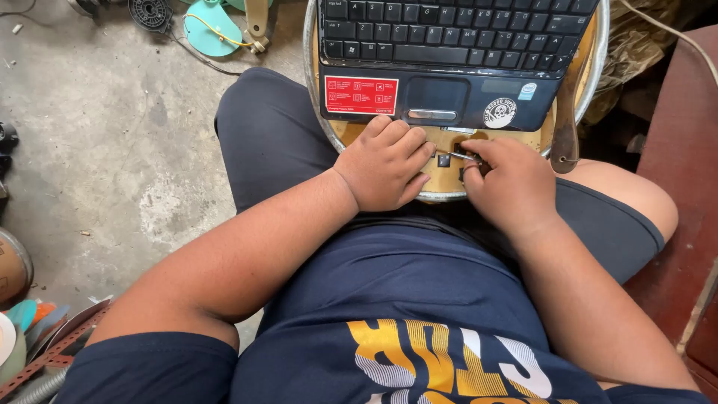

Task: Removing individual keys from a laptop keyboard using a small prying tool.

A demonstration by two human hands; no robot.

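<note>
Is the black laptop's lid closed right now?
No: the black laptop lies open with its keyboard showing, resting on a round wooden stool while both hands work at its front edge.

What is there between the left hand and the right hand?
In the head view, a thin metal tool bridges the gap between the left hand and right hand. Under it is the bare wooden board, before the laptop.

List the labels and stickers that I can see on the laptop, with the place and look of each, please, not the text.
Red sticker: left palm rest of the laptop, rectangular, red with small white marks.
Round sticker: right palm rest, circular, black and white.
Small badge: far right of the palm rest, squarish, blue and white.
No screen is in view.
</note>
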